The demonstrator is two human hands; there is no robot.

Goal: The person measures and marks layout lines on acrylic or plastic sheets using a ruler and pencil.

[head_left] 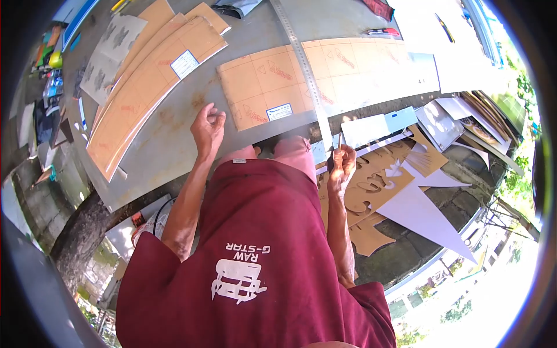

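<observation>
Ruler [308,72] in silver lies across a brown board [258,87] on a grey table [168,133], its near end just beside the right hand [342,165], whose fingers pinch a slim tool [340,140], its tip pointing away from the body. Whether those fingers also touch the ruler cannot be told. The left hand [209,129], half-curled and empty, thumb close to the forefinger, hovers near the board's left end.

The ruler's long axis runs away from the wearer, crossing the board's long sides and leaning left toward the far end, which leaves the view at the top. Flat and narrow, it carries fine dark markings, with glare whitening the near part.

Beneath it, the board shows a thin-lined grid, red print and a blue-and-white label. A stack of brown panels [154,87] lies to the left; cut scraps [368,235] lie off the table's near edge, to the right.
</observation>
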